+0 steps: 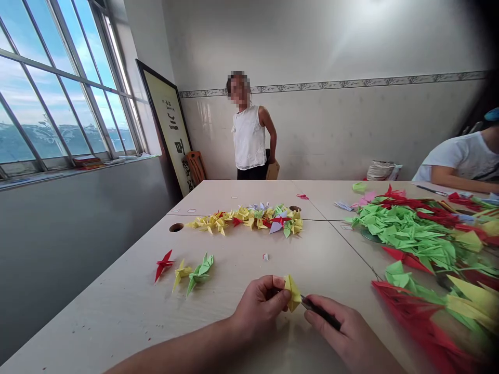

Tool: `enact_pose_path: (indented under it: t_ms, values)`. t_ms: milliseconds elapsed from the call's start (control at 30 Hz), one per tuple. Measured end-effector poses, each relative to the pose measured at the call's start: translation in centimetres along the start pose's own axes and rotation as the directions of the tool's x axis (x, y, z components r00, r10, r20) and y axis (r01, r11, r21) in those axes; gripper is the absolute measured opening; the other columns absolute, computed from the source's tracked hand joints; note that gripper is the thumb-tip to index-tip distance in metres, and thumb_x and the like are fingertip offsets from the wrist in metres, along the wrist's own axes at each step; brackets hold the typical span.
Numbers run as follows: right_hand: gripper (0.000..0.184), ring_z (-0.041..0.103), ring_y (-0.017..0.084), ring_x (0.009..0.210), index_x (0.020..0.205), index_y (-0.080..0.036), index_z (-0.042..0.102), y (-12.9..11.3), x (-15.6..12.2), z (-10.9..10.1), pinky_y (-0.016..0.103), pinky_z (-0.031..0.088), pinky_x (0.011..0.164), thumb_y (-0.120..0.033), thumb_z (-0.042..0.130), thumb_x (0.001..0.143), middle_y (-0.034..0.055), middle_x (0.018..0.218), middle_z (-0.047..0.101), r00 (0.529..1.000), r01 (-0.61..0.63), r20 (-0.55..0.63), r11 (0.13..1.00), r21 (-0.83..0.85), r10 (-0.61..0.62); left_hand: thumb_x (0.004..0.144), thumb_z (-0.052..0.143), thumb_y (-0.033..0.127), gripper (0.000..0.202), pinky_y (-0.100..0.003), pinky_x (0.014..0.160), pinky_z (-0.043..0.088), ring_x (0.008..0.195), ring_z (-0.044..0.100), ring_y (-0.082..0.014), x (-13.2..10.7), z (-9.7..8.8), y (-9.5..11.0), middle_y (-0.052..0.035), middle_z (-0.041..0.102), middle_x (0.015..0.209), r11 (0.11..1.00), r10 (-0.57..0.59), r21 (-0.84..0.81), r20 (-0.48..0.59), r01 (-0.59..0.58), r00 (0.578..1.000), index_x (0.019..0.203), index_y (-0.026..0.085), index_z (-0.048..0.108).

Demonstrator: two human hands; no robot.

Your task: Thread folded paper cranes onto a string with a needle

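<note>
My left hand pinches a small folded yellow paper piece between thumb and fingers, just above the table. My right hand is closed around a slim black-handled tool; its thin metal tip meets the right side of the yellow piece. The exact kind of tool cannot be made out. Left of my hands lie a red folded paper star, a yellow one and a green one.
A row of folded paper pieces lies across the table. To the right is a large pile of green paper pieces with red ones. One person stands beyond the table; another person sits at right.
</note>
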State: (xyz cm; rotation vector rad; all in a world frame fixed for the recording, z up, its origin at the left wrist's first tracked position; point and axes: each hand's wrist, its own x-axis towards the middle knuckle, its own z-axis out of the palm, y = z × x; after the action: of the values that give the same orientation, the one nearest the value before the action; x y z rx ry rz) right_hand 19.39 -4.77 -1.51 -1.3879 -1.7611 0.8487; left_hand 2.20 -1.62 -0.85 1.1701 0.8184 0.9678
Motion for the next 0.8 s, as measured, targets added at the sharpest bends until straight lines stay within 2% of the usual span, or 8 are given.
enact_pose_path:
  t_ms: [100, 167, 300, 367, 467, 567, 667, 800]
  values:
    - [0.037, 0.061, 0.023, 0.089, 0.103, -0.016, 0.066, 0.0, 0.1, 0.0, 0.025, 0.049, 0.076, -0.04, 0.053, 0.078, 0.0075, 0.098, 0.068, 1.0, -0.004, 0.007, 1.0, -0.01, 0.004, 0.067, 0.063, 0.043, 0.031, -0.021, 0.058, 0.038, 0.058, 0.048, -0.0095, 0.1, -0.2, -0.4, -0.0007, 0.055, 0.065, 0.994, 0.055, 0.097, 0.014, -0.056, 0.998, 0.07, 0.015, 0.051]
    - [0.037, 0.062, 0.022, 0.087, 0.103, -0.016, 0.065, 0.0, 0.2, -0.1, 0.024, 0.049, 0.074, -0.041, 0.052, 0.079, 0.0068, 0.097, 0.068, 1.0, -0.006, 0.025, 1.0, -0.017, 0.007, 0.073, 0.057, 0.034, 0.02, -0.022, 0.059, 0.038, 0.061, 0.048, -0.0106, 0.3, -0.8, 0.1, -0.0018, 0.055, 0.068, 0.93, 0.145, 0.337, 0.032, -0.147, 0.989, 0.071, 0.015, 0.054]
    - [0.037, 0.062, 0.02, 0.082, 0.102, -0.016, 0.065, 0.0, 0.1, -0.1, 0.023, 0.049, 0.07, -0.042, 0.051, 0.08, 0.0046, 0.09, 0.069, 0.998, -0.003, 0.06, 1.0, -0.012, 0.003, 0.075, 0.048, 0.016, 0.012, -0.024, 0.063, 0.036, 0.069, 0.049, -0.0144, 0.3, -3.4, 3.3, -0.0046, 0.055, 0.072, 0.37, 0.335, 0.844, 0.268, -0.387, 0.903, 0.072, 0.016, 0.06]
    - [0.036, 0.062, 0.021, 0.082, 0.1, -0.016, 0.066, 0.3, 0.1, -0.1, 0.025, 0.049, 0.071, -0.042, 0.053, 0.078, 0.0044, 0.089, 0.069, 0.998, -0.019, 0.056, 1.0, 0.016, 0.018, 0.077, 0.044, 0.014, 0.018, -0.027, 0.064, 0.035, 0.069, 0.049, -0.0163, 0.0, -5.5, 5.2, -0.006, 0.056, 0.07, 0.108, 0.338, 0.931, 0.295, -0.349, 0.894, 0.07, 0.017, 0.06]
    - [0.038, 0.061, 0.022, 0.086, 0.099, -0.016, 0.065, 0.8, 0.0, 0.2, 0.026, 0.049, 0.074, -0.043, 0.058, 0.073, 0.0058, 0.093, 0.068, 0.996, -0.09, -0.014, 0.993, 0.079, 0.092, 0.076, 0.043, 0.013, 0.021, -0.03, 0.065, 0.035, 0.069, 0.049, -0.019, -0.8, -9.0, 6.9, -0.0071, 0.056, 0.069, -0.086, 0.31, 0.985, 0.169, -0.15, 0.936, 0.07, 0.018, 0.061]
    - [0.037, 0.062, 0.02, 0.075, 0.092, -0.016, 0.066, 0.6, 0.2, 0.2, 0.025, 0.05, 0.065, -0.046, 0.06, 0.07, 0.0043, 0.082, 0.068, 0.987, -0.124, -0.089, 0.987, 0.102, 0.133, 0.073, 0.049, 0.018, 0.018, -0.033, 0.069, 0.037, 0.077, 0.051, -0.0223, -1.9, -11.5, 7.6, -0.0072, 0.059, 0.077, -0.082, 0.286, 0.997, 0.012, 0.012, 0.958, 0.084, 0.019, 0.063]
    - [0.032, 0.055, 0.015, 0.055, 0.074, -0.018, 0.065, -0.7, 0.4, -0.7, 0.023, 0.045, 0.049, -0.049, 0.057, 0.071, 0.0, 0.061, 0.06, 0.984, -0.043, -0.171, 0.996, 0.081, 0.056, 0.071, 0.055, 0.028, 0.028, -0.033, 0.073, 0.04, 0.086, 0.052, -0.0228, -3.3, -12.3, 9.2, -0.0075, 0.06, 0.091, 0.061, 0.325, 0.997, -0.062, 0.045, 0.944, 0.097, 0.019, 0.061]
    - [0.028, 0.055, 0.015, 0.058, 0.082, -0.021, 0.064, -1.9, -1.4, -3.3, 0.023, 0.045, 0.051, -0.047, 0.059, 0.073, 0.0015, 0.066, 0.06, 0.919, 0.047, -0.391, 0.999, -0.017, -0.049, 0.075, 0.052, 0.041, 0.034, -0.028, 0.069, 0.043, 0.076, 0.054, -0.0145, -6.9, -11.3, 13.9, -0.0032, 0.061, 0.088, 0.316, 0.565, 0.949, -0.2, 0.014, 0.801, 0.096, 0.016, 0.06]
